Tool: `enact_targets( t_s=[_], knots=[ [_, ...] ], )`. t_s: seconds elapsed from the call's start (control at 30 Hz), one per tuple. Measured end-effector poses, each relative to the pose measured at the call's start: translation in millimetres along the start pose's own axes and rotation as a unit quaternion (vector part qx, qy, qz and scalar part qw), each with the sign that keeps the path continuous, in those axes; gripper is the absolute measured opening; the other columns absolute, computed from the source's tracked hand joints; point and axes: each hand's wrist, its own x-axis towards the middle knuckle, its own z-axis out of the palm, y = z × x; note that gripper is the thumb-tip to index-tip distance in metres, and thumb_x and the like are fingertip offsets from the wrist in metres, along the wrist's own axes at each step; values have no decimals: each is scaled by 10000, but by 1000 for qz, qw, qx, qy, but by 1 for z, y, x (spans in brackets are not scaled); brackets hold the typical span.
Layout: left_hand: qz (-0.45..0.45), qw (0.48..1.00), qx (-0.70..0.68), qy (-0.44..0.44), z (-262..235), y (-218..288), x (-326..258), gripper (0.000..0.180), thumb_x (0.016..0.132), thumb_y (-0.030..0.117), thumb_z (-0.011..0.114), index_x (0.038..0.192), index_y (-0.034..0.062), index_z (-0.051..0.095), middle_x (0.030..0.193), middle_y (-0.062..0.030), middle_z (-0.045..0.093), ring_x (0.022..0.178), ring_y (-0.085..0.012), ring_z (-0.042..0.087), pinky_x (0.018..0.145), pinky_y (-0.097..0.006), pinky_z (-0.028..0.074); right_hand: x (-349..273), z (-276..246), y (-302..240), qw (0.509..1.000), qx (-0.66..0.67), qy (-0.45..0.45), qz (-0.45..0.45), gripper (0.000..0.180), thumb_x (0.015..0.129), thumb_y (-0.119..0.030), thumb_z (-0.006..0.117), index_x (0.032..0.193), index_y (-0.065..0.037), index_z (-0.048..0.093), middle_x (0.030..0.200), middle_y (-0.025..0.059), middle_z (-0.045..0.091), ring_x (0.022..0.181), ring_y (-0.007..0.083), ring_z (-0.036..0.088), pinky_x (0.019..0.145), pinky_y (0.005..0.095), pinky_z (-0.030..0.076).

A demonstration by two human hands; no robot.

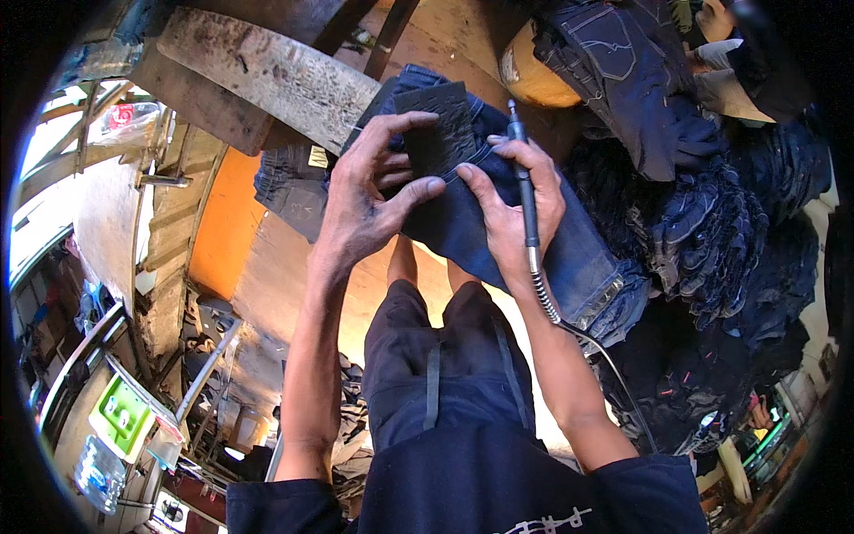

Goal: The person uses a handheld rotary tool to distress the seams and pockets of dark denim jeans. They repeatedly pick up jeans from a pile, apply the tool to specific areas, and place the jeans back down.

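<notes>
A pair of blue jeans (569, 245) is draped over the end of a worn board, with its frayed hem at the lower right. On the denim lies a flat black rectangular pad with a rough, patterned surface (445, 133). My left hand (378, 173) curves round the pad's left side, index fingertip on its face and thumb at its lower corner. In my right hand (525, 196) is a slim dark pen-shaped rotary tool (525, 191), its metal tip pointing up and away. My right thumb and forefinger touch the denim beside the pad. A spring-sheathed cable trails from the tool.
The long stained board (267, 76) reaches to the upper left. Heaped dark jeans (703, 231) fill the right side, and another person's arm (716, 76) shows at the upper right. A yellow rounded container (538, 71) stands behind. A green tray (122, 416) is at lower left.
</notes>
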Motion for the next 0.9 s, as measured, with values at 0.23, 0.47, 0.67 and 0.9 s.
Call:
enact_targets(
  t_s=[0.23, 0.47, 0.67, 0.9],
  knots=[
    [-30, 998, -48, -13, -7, -10, -1, 736, 812, -8, 904, 1477, 115, 615, 1328, -57, 657, 1152, -186, 700, 1022, -371, 617, 0, -21, -9, 990, 16, -33, -138, 232, 972, -217, 818, 1142, -68, 767, 1158, 169, 785, 1202, 398, 700, 1081, 504, 516],
    [15, 999, -38, -25, -11, -20, 0, 814, 820, -44, 905, 1544, 74, 552, 1377, -84, 681, 1180, -179, 709, 1030, -341, 611, -13, -13, -7, 980, 65, -80, -170, 317, 919, -134, 735, 1160, 72, 743, 1104, 293, 781, 1062, 418, 794, 982, 531, 635],
    [32, 997, -73, -12, -7, -25, 0, 813, 808, -28, 916, 1535, 68, 566, 1432, -103, 667, 1191, -201, 716, 1055, -389, 624, -14, -17, -5, 974, 46, -119, -187, 301, 868, -98, 735, 1120, 66, 758, 1009, 249, 791, 1059, 418, 800, 1010, 566, 627],
    [26, 998, -58, -9, -8, -22, 2, 826, 795, -23, 929, 1534, 66, 570, 1472, -111, 656, 1177, -185, 712, 1054, -396, 622, -12, -15, -7, 971, 27, -137, -195, 296, 860, -86, 742, 1124, 47, 768, 996, 217, 795, 1070, 408, 800, 1014, 569, 625]
  ],
)
